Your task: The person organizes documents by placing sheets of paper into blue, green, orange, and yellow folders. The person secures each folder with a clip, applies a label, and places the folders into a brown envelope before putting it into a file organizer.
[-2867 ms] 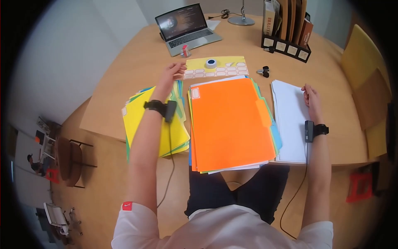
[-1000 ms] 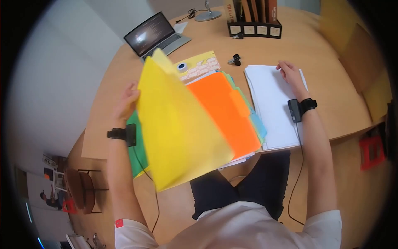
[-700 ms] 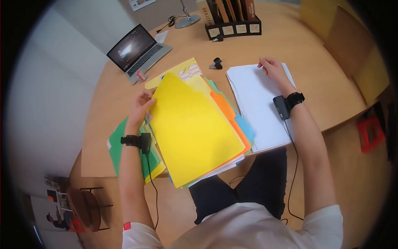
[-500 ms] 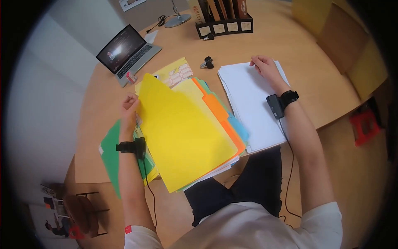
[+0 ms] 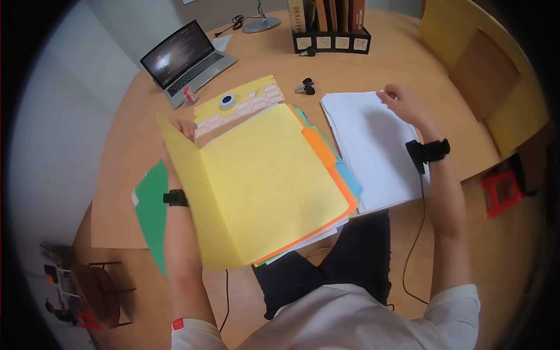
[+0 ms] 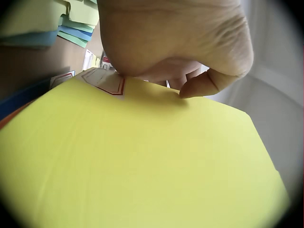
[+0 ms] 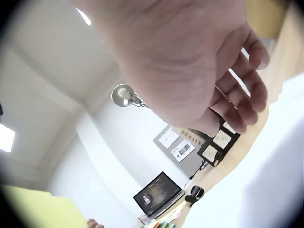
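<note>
left hand (image 6: 178, 40) pinches the yellow folder's cover (image 6: 142, 154); right hand (image 5: 403, 106) empty, fingers loosely curled

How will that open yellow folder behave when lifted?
The yellow folder is probably light and bendy: its cover looks like thin card. Lifted by the cover the left hand pinches, it would likely gape at the fold. No clip shows, so it may slide on the orange folder beneath.

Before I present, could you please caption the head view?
Left hand holds a yellow folder open, right hand above white paper.
</note>
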### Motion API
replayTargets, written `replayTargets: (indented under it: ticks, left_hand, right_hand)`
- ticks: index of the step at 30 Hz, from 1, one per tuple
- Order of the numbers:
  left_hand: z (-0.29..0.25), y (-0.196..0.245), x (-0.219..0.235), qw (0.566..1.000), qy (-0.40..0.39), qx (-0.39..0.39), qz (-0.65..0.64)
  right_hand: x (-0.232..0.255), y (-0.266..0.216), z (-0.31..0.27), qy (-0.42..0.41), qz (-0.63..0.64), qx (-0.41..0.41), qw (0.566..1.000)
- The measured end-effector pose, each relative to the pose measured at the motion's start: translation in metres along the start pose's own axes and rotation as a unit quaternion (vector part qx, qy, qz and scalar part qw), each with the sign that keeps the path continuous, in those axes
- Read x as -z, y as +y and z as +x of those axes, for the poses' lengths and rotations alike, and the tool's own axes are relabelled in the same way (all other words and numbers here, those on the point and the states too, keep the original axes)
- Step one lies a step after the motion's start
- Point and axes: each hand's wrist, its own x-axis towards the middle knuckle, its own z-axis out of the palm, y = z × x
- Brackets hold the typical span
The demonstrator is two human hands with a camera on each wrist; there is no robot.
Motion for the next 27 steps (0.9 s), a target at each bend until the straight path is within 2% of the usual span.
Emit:
replayTargets:
  ticks: [2,4,6,8,11,14,17,20,23,25,26,27]
  left_hand:
    - [0.007,0.000,0.014,0.997,-0.075,-0.021,-0.029]
    - [0.008,0.002,0.020,0.994,-0.096,-0.023,-0.042]
    - [0.008,0.004,0.018,0.995,-0.089,-0.016,-0.046]
    - [0.007,0.004,0.015,0.995,-0.081,-0.009,-0.050]
    - [0.007,0.003,0.011,0.996,-0.075,0.000,-0.053]
    - [0.006,0.005,0.010,0.997,-0.073,0.022,-0.006]
    - [0.004,0.004,0.010,0.997,-0.076,0.031,-0.009]
    - [0.003,0.002,0.015,0.995,-0.085,0.047,-0.036]
    - [0.006,0.001,0.021,0.991,-0.096,0.071,-0.055]
    - [0.007,0.000,0.021,0.990,-0.095,0.080,-0.060]
    - [0.007,-0.002,0.025,0.990,-0.092,0.087,-0.063]
    - [0.007,-0.001,0.021,0.990,-0.090,0.087,-0.060]
  right_hand:
    - [0.033,-0.013,-0.018,-0.040,-0.216,-0.085,0.972]
    - [0.039,-0.009,-0.032,-0.124,-0.280,-0.140,0.942]
    - [0.039,-0.007,-0.052,-0.141,-0.284,-0.167,0.934]
    - [0.032,-0.003,-0.071,-0.093,-0.228,-0.166,0.955]
    - [0.015,0.034,-0.076,0.001,-0.147,-0.132,0.980]
    - [0.012,0.061,-0.072,-0.003,-0.077,-0.138,0.987]
    - [0.012,0.077,-0.074,0.037,-0.029,-0.099,0.994]
    - [0.027,0.073,-0.073,0.101,0.037,-0.065,0.992]
    - [0.056,0.064,-0.065,0.209,0.177,-0.029,0.961]
    - [0.077,0.040,-0.064,0.252,0.315,-0.025,0.915]
    - [0.082,0.024,-0.064,0.270,0.402,-0.013,0.875]
    - [0.087,0.019,-0.061,0.260,0.425,-0.015,0.867]
